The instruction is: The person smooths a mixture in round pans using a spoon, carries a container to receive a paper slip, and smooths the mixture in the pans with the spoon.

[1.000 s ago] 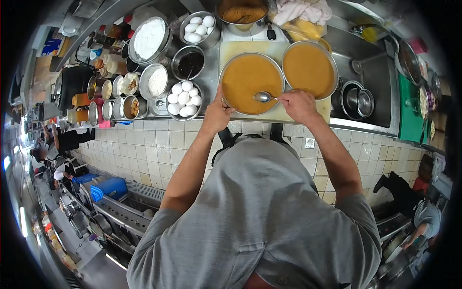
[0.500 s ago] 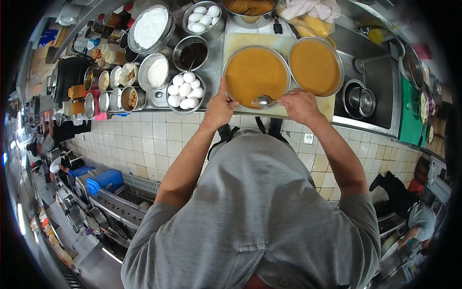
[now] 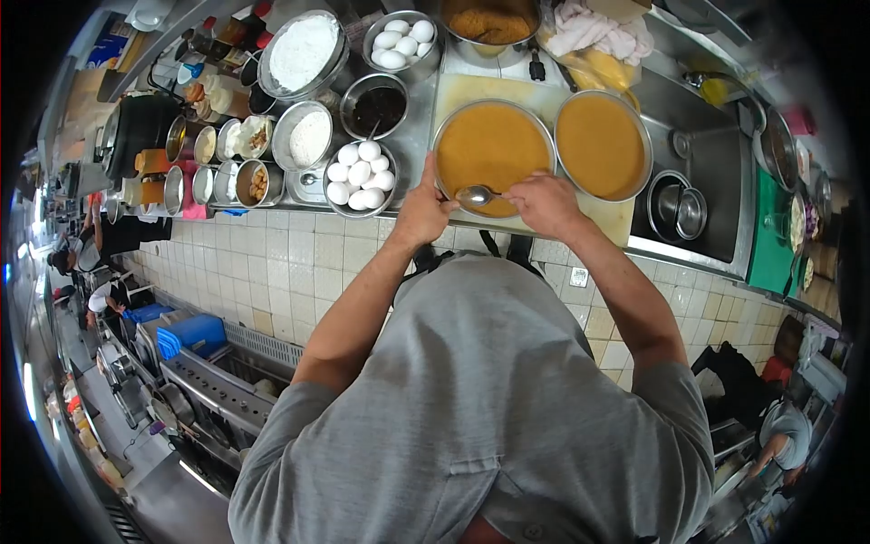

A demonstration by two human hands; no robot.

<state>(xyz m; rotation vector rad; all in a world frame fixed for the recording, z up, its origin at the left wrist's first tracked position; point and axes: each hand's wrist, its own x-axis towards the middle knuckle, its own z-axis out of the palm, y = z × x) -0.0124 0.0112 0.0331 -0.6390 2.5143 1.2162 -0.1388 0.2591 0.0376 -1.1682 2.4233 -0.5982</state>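
A round metal pan [image 3: 545, 131] holds a smooth, flat layer of orange-brown crumbs [image 3: 489, 150]. My left hand [image 3: 424, 213] grips its front left rim, with a finger along the outside and the thumb near the front edge. In my right hand [image 3: 546, 205] is a metal spoon [image 3: 475, 195]; its bowl rests on the crumbs near the pan's front edge. Just to the right stands a second round pan [image 3: 650, 150] with a similar brown layer. Both pans sit on a pale cutting board [image 3: 618, 218].
Bowls of eggs [image 3: 361, 177], dark sauce [image 3: 379, 109] and white powder [image 3: 302, 53] stand to the left. Behind the pans is a pot of brown crumbs [image 3: 489, 27]. A sink [image 3: 716, 181] with small metal bowls lies right. Other people work in the background.
The spoon has slid left along the pan's front edge, carried by my right hand. My left hand stays at the rim. The whole view has shifted slightly.
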